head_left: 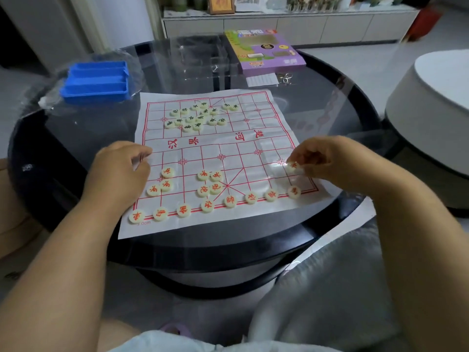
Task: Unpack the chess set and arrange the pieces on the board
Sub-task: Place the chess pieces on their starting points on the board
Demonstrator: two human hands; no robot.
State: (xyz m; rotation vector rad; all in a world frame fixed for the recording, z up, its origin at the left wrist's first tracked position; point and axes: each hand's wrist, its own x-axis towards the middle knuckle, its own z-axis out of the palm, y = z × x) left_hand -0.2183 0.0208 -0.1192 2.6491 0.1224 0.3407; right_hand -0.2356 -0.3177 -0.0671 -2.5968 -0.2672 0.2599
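On the round glass table (pixel 76 138) a paper chess board (pixel 218 148) lies flat, its red grid facing up. The person's right hand (pixel 327 161) hovers over the board's right edge, fingers curled down, pinching a pale round piece (pixel 294 167) with red lettering between thumb and fingertips; the piece sits at or just above the paper, and I cannot tell whether it touches. The left hand (pixel 119 168) rests on the board's left edge with its fingers curled under, pressing the paper; whether anything is held inside it I cannot tell.

Along the near edge runs a row of red-lettered pieces (pixel 184 210), spaced out from the left corner to the right, the last one (pixel 294 191) just below the right hand. Further red pieces sit loose behind the row: a group of three (pixel 162 184) near the left hand and a cluster of four (pixel 209 182) near the middle. On the far half, the black-lettered pieces (pixel 195 116) lie bunched in an untidy heap left of centre, with two more (pixel 229 106) a little apart to their right.

Beyond the board's far left corner stands a blue plastic tray (pixel 95 82) with long compartments, resting on crumpled clear wrapping (pixel 48 97). At the far side lies a purple game box (pixel 264 52), with a small white slip of paper (pixel 261 80) just before it.
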